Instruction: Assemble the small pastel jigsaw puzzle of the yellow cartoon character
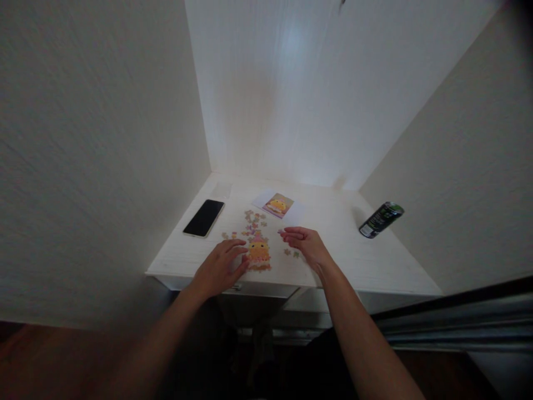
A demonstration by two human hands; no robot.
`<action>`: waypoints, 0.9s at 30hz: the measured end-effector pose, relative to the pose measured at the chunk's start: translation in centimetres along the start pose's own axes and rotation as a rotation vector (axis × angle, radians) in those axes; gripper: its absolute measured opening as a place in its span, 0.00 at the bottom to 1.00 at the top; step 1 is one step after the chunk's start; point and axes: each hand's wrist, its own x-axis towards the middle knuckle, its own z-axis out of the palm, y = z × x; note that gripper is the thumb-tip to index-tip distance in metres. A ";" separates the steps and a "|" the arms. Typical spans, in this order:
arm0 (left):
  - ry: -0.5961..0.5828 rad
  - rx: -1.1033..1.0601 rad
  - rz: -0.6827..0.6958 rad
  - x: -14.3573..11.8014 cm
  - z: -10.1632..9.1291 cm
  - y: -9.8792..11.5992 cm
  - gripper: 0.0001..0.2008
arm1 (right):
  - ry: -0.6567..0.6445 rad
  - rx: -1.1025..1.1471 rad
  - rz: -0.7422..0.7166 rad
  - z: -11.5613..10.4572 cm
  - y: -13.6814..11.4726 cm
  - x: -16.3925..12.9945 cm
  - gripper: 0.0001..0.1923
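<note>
Pinching a puzzle piece (pixel 280 231), the right hand (pixel 307 243) sits right of lower centre; the left hand (pixel 221 266), loosely spread, is at the partly built puzzle's (pixel 259 250) left edge, lower centre. Above lie loose pieces (pixel 252 227), then a picture card (pixel 278 205); the bench (pixel 333 214) also carries a phone (pixel 204 218), left, and a can (pixel 381 220), right.

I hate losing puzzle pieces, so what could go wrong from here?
The left hand sits beside the joined puzzle section; a nudge might split it. That section lies near the front edge of the desk, so pieces could slide off. The right hand seems to pinch a small piece, which might slip.
</note>
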 end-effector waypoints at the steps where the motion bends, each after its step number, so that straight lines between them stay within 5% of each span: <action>1: 0.001 0.008 0.014 0.1 0.0 0.0 0.12 | -0.001 -0.004 0.007 -0.1 -0.1 -0.1 0.20; 13: 0.010 0.051 0.064 -0.1 0.2 0.1 0.11 | 0.050 -0.030 -0.039 -0.2 0.0 -0.6 0.20; 19: 0.013 0.091 0.085 -0.1 0.4 0.1 0.13 | 0.129 -0.551 -0.255 -0.3 0.3 -1.2 0.12; 24: -0.006 0.089 0.089 -0.3 0.2 0.2 0.12 | -0.146 -0.919 -0.437 -0.4 0.9 -4.9 0.16; 27: 0.015 0.082 0.067 -0.2 0.3 0.0 0.11 | -0.175 -0.941 -0.443 -0.5 1.7 -6.1 0.08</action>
